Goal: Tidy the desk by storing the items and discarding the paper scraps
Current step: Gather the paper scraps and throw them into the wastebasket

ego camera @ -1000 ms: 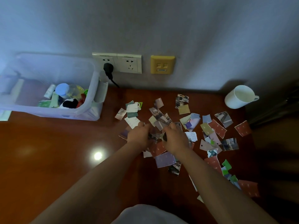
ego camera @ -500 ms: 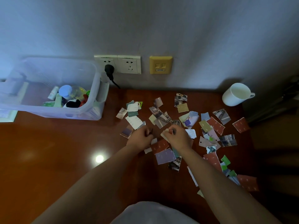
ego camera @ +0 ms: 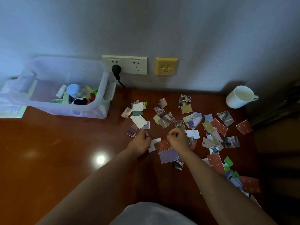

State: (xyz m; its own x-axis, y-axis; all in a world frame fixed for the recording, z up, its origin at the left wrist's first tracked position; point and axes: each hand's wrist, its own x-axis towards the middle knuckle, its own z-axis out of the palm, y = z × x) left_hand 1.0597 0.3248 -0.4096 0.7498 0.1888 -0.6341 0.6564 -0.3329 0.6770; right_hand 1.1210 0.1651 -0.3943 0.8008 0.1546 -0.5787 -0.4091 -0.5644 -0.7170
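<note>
Many torn paper scraps (ego camera: 209, 127) in red, purple, white and photo print lie scattered over the right half of the brown desk (ego camera: 48, 151). My left hand (ego camera: 140, 142) and my right hand (ego camera: 177, 140) hover side by side over the near middle of the scatter. Both have their fingers curled tight into fists around small scraps, which are mostly hidden inside. A white scrap (ego camera: 154, 143) and a red scrap (ego camera: 163, 145) lie on the desk between the two hands. At the back left stands a clear plastic storage bin (ego camera: 100, 88) holding several small items.
A white mug (ego camera: 238, 97) stands at the back right by the wall. Wall sockets (ego camera: 125, 64) with a black plug and cord sit behind the bin. Papers (ego camera: 11, 109) lie left of the bin. The desk's right edge drops off past the scraps.
Both hands pulled back toward me and apart, closing into fists. The small heap of scraps that lay between them a second ago is gone from the desk.
</note>
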